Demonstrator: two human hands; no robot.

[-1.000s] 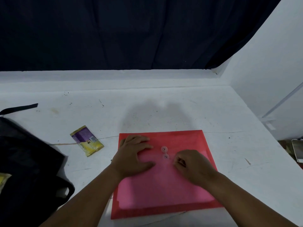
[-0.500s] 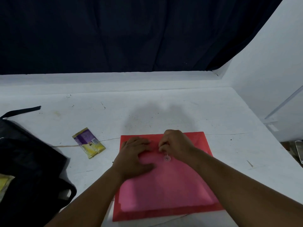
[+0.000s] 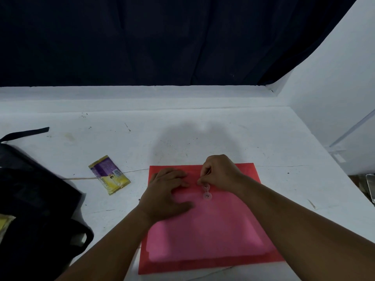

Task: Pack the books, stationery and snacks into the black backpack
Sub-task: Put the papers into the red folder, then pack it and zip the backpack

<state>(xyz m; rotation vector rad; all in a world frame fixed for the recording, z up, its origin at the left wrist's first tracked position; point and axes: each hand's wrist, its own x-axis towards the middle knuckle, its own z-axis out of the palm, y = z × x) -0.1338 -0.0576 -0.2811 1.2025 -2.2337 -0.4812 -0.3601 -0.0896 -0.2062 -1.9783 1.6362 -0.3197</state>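
A red-pink plastic document envelope lies flat on the white table in front of me. Two round clasp buttons sit near its top edge. My left hand presses flat on the envelope's upper left, fingers spread. My right hand hovers over the top edge, its fingertips pinched at the upper button, apparently on the closure string. A yellow and purple snack packet lies to the left of the envelope. The black backpack fills the lower left.
A black strap of the backpack trails toward the back left. Something yellow pokes out at the left edge. A dark curtain hangs behind the table and a white wall rises at the right.
My right hand moved from the envelope's right middle up to the top edge and now pinches at the upper clasp button. The left hand stayed pressed on the envelope.
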